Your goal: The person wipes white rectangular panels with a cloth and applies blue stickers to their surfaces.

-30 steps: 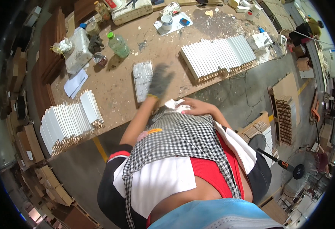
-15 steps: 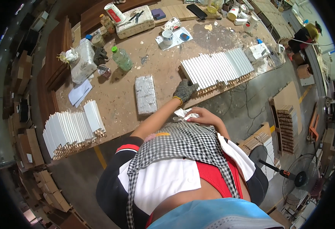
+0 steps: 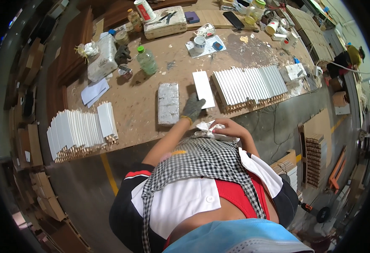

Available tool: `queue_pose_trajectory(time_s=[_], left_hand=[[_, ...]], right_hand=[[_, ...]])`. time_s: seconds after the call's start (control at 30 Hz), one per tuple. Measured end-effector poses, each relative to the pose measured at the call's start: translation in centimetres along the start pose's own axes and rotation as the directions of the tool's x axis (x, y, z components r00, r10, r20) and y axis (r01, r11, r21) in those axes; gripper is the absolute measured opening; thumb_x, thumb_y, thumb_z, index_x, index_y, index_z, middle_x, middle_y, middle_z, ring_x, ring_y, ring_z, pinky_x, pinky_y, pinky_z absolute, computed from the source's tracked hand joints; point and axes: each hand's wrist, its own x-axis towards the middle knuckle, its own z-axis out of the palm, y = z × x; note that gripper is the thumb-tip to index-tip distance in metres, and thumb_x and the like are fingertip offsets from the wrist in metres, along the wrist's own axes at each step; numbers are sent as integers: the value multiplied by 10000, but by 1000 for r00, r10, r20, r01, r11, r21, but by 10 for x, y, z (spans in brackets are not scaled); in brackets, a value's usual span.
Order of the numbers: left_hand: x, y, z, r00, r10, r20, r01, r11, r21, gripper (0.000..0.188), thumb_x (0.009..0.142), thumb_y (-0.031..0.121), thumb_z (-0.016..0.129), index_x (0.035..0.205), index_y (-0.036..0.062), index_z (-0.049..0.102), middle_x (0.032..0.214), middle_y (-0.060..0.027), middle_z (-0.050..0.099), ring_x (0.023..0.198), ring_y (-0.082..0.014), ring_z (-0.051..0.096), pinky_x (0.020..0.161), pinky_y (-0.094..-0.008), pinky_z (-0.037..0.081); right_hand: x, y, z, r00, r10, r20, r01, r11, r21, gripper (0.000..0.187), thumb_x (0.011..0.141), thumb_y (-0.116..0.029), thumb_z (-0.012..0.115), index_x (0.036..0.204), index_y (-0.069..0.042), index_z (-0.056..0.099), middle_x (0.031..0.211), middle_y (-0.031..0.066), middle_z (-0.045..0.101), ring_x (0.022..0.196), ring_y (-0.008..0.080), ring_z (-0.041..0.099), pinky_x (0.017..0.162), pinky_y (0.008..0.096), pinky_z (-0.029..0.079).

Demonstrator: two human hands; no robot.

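Note:
My gloved left hand reaches over the workbench and grips the near end of a flat white panel. The panel lies between a paint-crusted rectangular block and a long row of white panels standing on edge. My bare right hand stays close to my apron at the bench's front edge, closed on a crumpled white rag.
A second row of white panels stands at the bench's left front. A green-capped bottle, a white jug, cups, tins and papers crowd the far side. Stacked wooden pieces sit on the floor to the right; a person is far right.
My left hand went from beside the block to the right-hand row, then came back left with one white panel, which now lies flat between block and row. The right hand stayed put.

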Motion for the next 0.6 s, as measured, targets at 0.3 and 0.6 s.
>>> queue_pose_trajectory(time_s=[0.3, 0.6], left_hand=[[-97, -40, -109, 803, 311, -508, 29, 832, 554, 449, 953, 199, 589, 1339, -23, 531, 1220, -293, 589, 1155, -443, 547, 968, -476, 452], [-116, -88, -65, 747, 153, -647, -233, 972, -40, 878, 783, 107, 807, 1488, 14, 292, 1417, -212, 485, 1232, -293, 556, 1007, -399, 492]], right_hand=[[29, -72, -20, 988, -125, -90, 140, 482, 865, 688, 958, -416, 576, 1448, 43, 428, 1283, 174, 629, 1023, 245, 667, 867, 380, 559], [165, -74, 51, 786, -437, -437, 251, 872, -421, 298, 848, -248, 761, 1085, -79, 699, 1078, 117, 699, 1033, 248, 673, 829, 398, 550]])
